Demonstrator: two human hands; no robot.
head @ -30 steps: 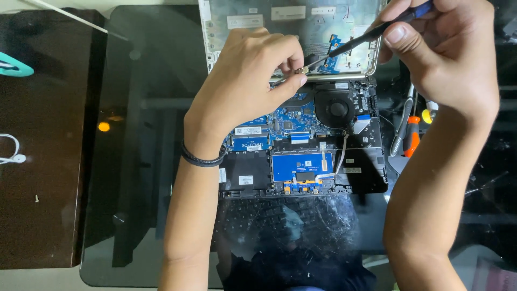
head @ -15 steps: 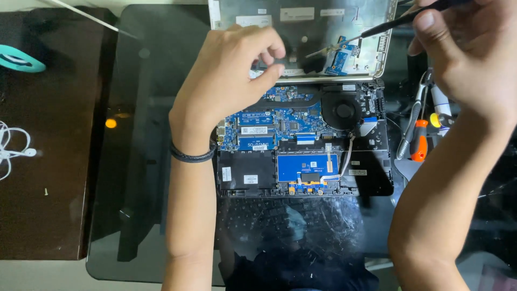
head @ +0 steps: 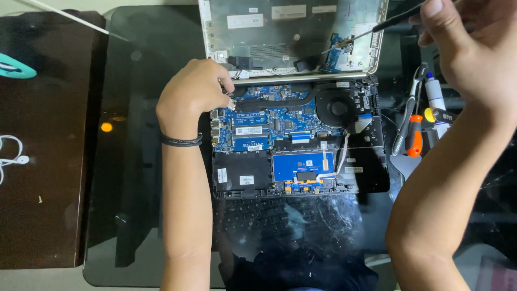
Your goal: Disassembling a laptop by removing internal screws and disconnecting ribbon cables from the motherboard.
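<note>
Head view: right hand holds screwdriver over laptop.

Opened laptop lies on glass table; pliers to its right.

The handle of the screwdriver is hidden inside the right hand, and the white cover is cut off by the top edge.

Body, as I see it from above: two bare forearms, no sleeves. Left hand: black braided band at wrist. Right hand: no ring, watch or band.
</note>
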